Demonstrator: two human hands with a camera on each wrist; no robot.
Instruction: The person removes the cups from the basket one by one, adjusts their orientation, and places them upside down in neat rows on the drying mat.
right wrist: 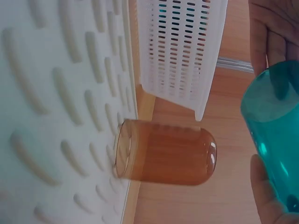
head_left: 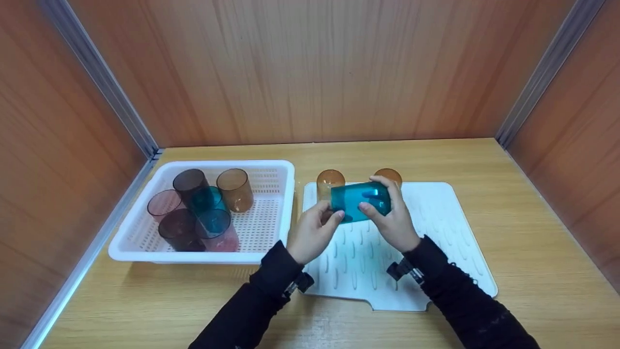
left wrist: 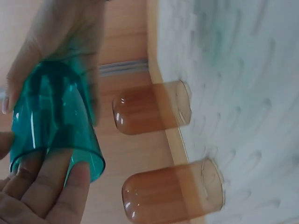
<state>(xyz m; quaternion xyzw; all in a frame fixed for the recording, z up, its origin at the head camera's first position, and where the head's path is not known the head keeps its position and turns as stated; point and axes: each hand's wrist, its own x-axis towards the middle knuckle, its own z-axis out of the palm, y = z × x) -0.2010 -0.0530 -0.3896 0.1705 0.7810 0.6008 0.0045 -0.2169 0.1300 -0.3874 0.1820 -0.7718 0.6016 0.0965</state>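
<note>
Both hands hold a clear teal tumbler [head_left: 356, 198] on its side above the white ridged tray [head_left: 436, 232]. At its mouth end, my left hand [head_left: 310, 231] pinches the rim, fingers inside the opening. The right hand [head_left: 398, 220] grips the other end, thumb on the near side and fingers over the top. Behind it two amber tumblers, a left one [head_left: 330, 178] and a right one [head_left: 389, 174], stand upside down at the tray's far edge. The right one is partly hidden by the right hand. The left wrist view shows the teal tumbler [left wrist: 56, 112] between both hands.
A white perforated basket [head_left: 271, 213] stands left of the tray. Inside are several tumblers: an amber one [head_left: 236, 189], a teal one [head_left: 208, 196], and purple and pink ones. Wooden panels [head_left: 329, 72] enclose the table [head_left: 513, 203] at the back and sides.
</note>
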